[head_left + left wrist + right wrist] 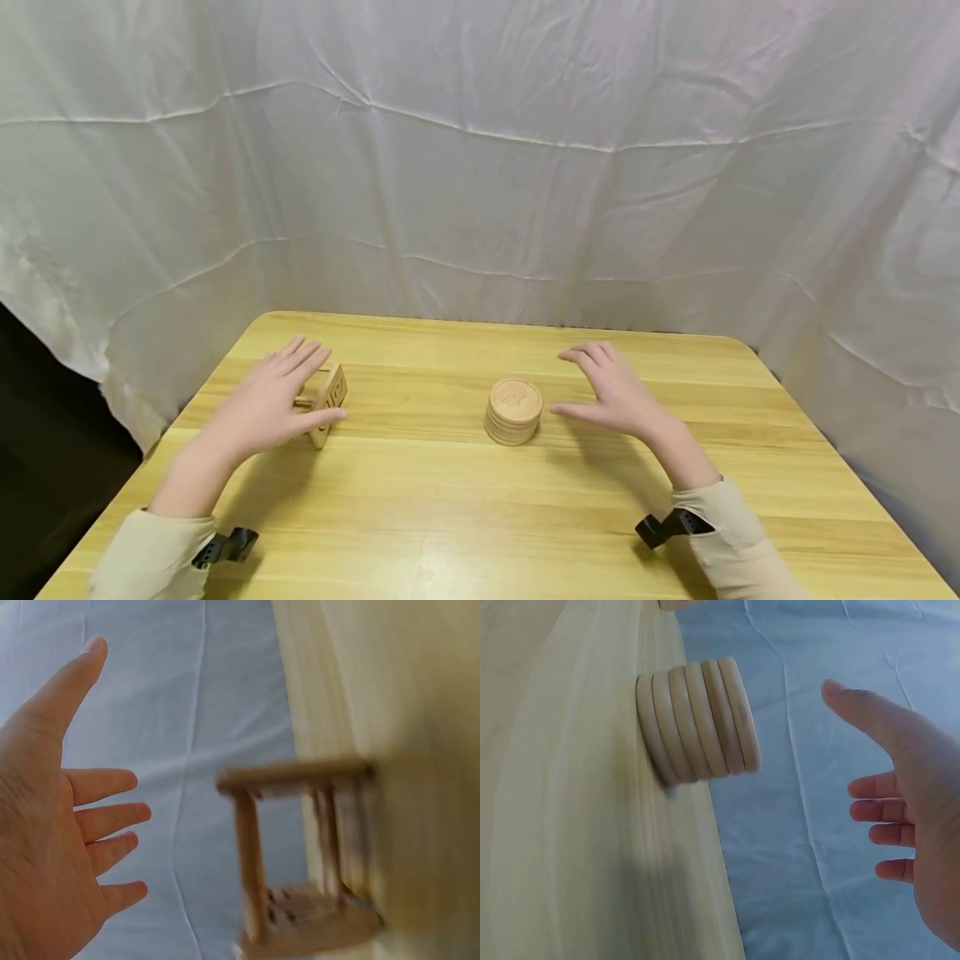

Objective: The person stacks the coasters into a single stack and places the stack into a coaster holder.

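A stack of several round wooden coasters [514, 410] stands on the table, and its top disc carries a carved mark. Just right of it my right hand [615, 393] hovers with fingers spread, holding nothing; the right wrist view shows a gap between thumb and coasters [697, 724]. To the left, my left hand [258, 408] is raised over a small wooden rack [335, 393] with cut-out marks, and partly hides it in the head view. In the left wrist view, the rack [251, 862] has end boards joined by rods. That palm faces it with fingers extended, apart from it.
The wooden table [420, 500] has rounded far corners. Behind and beside it hangs a pale, creased curtain [480, 192]. Black wrist mounts [225, 547] sit on both sleeves. A dark area [60, 433] lies beyond the table's left edge.
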The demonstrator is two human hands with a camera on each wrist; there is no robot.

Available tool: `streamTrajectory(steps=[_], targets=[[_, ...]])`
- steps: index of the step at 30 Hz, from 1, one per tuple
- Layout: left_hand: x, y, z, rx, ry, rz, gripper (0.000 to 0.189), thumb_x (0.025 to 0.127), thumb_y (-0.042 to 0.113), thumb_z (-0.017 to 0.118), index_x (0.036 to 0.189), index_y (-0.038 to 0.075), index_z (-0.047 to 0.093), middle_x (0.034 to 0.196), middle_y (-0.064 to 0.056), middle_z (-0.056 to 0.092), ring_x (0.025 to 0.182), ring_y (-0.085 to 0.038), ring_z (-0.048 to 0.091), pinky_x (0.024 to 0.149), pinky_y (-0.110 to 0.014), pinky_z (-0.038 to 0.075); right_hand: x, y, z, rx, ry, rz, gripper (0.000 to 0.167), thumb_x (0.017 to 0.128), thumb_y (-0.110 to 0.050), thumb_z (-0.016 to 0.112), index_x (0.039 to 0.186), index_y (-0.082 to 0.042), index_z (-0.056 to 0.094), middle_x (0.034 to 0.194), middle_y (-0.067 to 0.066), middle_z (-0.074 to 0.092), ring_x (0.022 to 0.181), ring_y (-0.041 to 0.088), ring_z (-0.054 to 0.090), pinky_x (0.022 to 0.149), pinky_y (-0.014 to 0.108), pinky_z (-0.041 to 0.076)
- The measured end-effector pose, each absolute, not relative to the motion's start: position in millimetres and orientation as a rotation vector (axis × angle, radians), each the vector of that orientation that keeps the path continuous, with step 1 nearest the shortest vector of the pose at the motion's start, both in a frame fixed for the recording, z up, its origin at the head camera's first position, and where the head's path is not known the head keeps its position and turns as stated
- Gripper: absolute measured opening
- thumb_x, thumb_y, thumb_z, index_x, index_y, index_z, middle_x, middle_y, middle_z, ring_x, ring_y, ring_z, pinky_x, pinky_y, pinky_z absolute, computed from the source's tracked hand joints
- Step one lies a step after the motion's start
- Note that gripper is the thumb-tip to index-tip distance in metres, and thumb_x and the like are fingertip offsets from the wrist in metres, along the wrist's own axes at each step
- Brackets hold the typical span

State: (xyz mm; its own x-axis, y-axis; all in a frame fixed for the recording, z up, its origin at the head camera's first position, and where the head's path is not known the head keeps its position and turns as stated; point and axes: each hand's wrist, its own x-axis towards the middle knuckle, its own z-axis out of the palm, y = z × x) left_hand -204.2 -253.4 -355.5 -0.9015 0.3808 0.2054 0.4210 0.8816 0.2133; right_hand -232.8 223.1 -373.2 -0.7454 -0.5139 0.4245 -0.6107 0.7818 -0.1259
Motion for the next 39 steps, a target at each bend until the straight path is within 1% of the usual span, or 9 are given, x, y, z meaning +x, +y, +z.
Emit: streamTrajectory(steps=[5, 11, 15, 18, 23, 27, 36, 39], targets=[[-208, -231, -344, -0.744, -2.829, -0.358, 0.091, 0.082, 0.064, 0.064, 0.149, 0.008, 0.039, 0.156, -0.017, 0.037, 0.147, -0.04, 0.025, 0.119, -0.059, 0.024, -227, 236, -376, 0.833, -2.604, 0.407, 0.083, 0.074, -0.047, 0.08, 0.137, -0.003, 0.05, 0.13, 0.016, 0.054, 0.122, 0.033, 0.046, 0.105, 0.053, 0.037], [-217, -200, -339, -0.867, -2.749, -0.372, 0.088, 0.082, 0.066, 0.064, 0.148, 0.012, 0.043, 0.153, -0.011, 0.043, 0.145, -0.037, 0.032, 0.118, -0.056, 0.029, -220, 247, -381, 0.808, -2.622, 0.42, 0.086, 0.074, -0.045, 0.08, 0.14, -0.001, 0.047, 0.133, 0.018, 0.052, 0.123, 0.035, 0.046, 0.104, 0.055, 0.037], [-224, -177, -340, -0.939, -2.706, -0.403, 0.088, 0.08, 0.065, 0.066, 0.148, 0.013, 0.043, 0.153, -0.011, 0.043, 0.144, -0.036, 0.034, 0.119, -0.055, 0.029, -218, 250, -383, 0.778, -2.668, 0.411, 0.091, 0.075, -0.048, 0.08, 0.143, -0.001, 0.043, 0.136, 0.02, 0.05, 0.125, 0.038, 0.044, 0.105, 0.057, 0.038], [-230, -159, -342, -0.976, -2.695, -0.432, 0.09, 0.079, 0.065, 0.067, 0.148, 0.014, 0.043, 0.152, -0.01, 0.045, 0.143, -0.035, 0.037, 0.119, -0.054, 0.03, -218, 251, -388, 0.751, -2.722, 0.38, 0.096, 0.074, -0.054, 0.078, 0.146, -0.003, 0.041, 0.138, 0.019, 0.049, 0.127, 0.037, 0.044, 0.106, 0.057, 0.039], [-241, -134, -348, -1.008, -2.695, -0.462, 0.09, 0.077, 0.067, 0.067, 0.148, 0.015, 0.044, 0.148, -0.008, 0.049, 0.139, -0.031, 0.043, 0.118, -0.051, 0.033, -220, 247, -399, 0.743, -2.787, 0.366, 0.101, 0.073, -0.061, 0.075, 0.147, -0.004, 0.039, 0.141, 0.019, 0.048, 0.13, 0.038, 0.044, 0.109, 0.058, 0.037], [-248, -117, -354, -1.014, -2.714, -0.477, 0.09, 0.076, 0.068, 0.068, 0.147, 0.016, 0.045, 0.146, -0.007, 0.051, 0.137, -0.029, 0.045, 0.118, -0.051, 0.033, -223, 239, -408, 0.763, -2.814, 0.419, 0.101, 0.072, -0.062, 0.075, 0.147, -0.003, 0.039, 0.141, 0.02, 0.048, 0.13, 0.038, 0.044, 0.11, 0.059, 0.036], [-260, -86, -371, -1.049, -2.757, -0.524, 0.094, 0.074, 0.073, 0.065, 0.147, 0.018, 0.044, 0.146, -0.005, 0.051, 0.137, -0.025, 0.043, 0.117, -0.051, 0.033, -233, 217, -421, 0.76, -2.949, 0.521, 0.104, 0.071, -0.066, 0.074, 0.149, -0.008, 0.037, 0.148, 0.017, 0.043, 0.136, 0.037, 0.038, 0.112, 0.06, 0.035], [-262, -77, -376, -1.065, -2.763, -0.558, 0.094, 0.074, 0.073, 0.065, 0.147, 0.018, 0.045, 0.146, -0.005, 0.051, 0.137, -0.025, 0.043, 0.117, -0.051, 0.032, -237, 209, -423, 0.791, -2.964, 0.556, 0.105, 0.069, -0.065, 0.076, 0.148, -0.007, 0.04, 0.148, 0.017, 0.043, 0.136, 0.036, 0.038, 0.113, 0.06, 0.034]])
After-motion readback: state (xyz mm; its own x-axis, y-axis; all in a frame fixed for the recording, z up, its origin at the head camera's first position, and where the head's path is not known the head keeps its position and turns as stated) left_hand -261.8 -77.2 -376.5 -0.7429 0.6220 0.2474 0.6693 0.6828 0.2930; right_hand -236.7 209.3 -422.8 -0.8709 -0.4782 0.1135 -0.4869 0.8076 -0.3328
